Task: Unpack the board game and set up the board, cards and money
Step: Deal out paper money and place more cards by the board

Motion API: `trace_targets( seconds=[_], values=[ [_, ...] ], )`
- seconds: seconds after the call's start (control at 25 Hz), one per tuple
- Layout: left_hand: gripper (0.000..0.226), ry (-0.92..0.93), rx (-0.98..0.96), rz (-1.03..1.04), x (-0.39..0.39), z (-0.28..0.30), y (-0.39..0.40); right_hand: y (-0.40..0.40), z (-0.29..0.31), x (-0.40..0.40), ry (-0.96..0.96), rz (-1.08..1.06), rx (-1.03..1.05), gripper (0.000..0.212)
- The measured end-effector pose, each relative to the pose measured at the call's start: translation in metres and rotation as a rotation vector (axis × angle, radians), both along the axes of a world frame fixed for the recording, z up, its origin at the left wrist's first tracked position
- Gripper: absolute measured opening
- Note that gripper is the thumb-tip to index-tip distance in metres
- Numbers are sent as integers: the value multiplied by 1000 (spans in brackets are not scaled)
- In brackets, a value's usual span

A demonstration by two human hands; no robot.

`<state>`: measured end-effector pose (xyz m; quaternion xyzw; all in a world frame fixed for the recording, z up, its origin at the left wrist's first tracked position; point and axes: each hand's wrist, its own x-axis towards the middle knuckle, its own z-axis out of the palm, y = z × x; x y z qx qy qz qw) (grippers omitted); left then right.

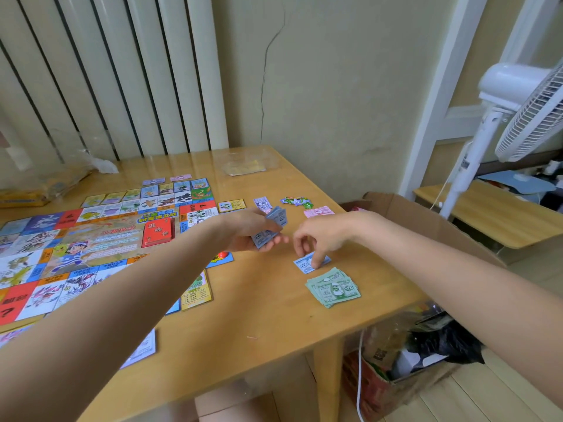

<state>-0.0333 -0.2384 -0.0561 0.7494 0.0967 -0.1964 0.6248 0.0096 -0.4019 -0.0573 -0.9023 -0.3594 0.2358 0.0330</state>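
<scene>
The game board (91, 248) lies flat on the left part of the wooden table (262, 312), and all else is placed from it; a red card deck (158, 232) sits on the board's middle, and property cards (158, 194) lie in rows along its far edge; a yellow card (196, 289) rests against its near right edge

Just right of the board the left hand (249, 231) has its fingers curled round a fanned stack of blue notes (271, 228), held above the table; further right the right hand (320, 237) reaches down with its fingers together, fingertips pressing a single blue note (309, 263) that lies flat on the wood; nearer the viewer than that note, a stack of green notes (333, 287) lies loosely squared

Beyond the hands, right of the board's far corner — a purple note (262, 204), a pink note (319, 212) and a small heap of coloured tokens (297, 201)

A clear plastic tray (246, 162) sits at the table's far edge beyond the board, with something yellowish in it, too blurred to name; a cardboard box (426, 220) stands open off the table's right side, its contents hidden; another box (405, 373) on the floor under the table corner holds a black bag and packets
</scene>
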Motion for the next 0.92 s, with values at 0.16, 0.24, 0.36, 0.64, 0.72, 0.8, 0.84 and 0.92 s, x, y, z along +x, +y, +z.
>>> trace_targets(
  seconds=[0.16, 0.24, 0.36, 0.64, 0.72, 0.8, 0.84, 0.92],
  values=[
    [7, 4, -10, -6, -7, -2, 3, 10, 1, 1, 31, 1, -94, 17],
    [6, -5, -14, 10, -7, -3, 6, 13, 1, 0, 36, -26, -93, 22],
    [9, -12, -26, 36, -6, -5, 8, 15, 2, 0, 44, -42, -79, 27],
    [9, -11, -19, 12, -5, -5, 4, 17, 3, 6, 35, -9, -132, 17],
    [10, -23, -25, 32, -3, -3, 8, 17, 2, 9, 28, -6, -152, 19],
    [8, -43, -34, 63, 0, 0, 17, 19, 4, 13, 28, -18, -136, 20],
    [7, -52, -38, 76, 2, 1, 20, 20, 6, 15, 35, -34, -115, 18],
    [10, -57, -41, 90, 5, 2, 27, 22, 10, 15, 64, -36, -122, 13]
  ],
)
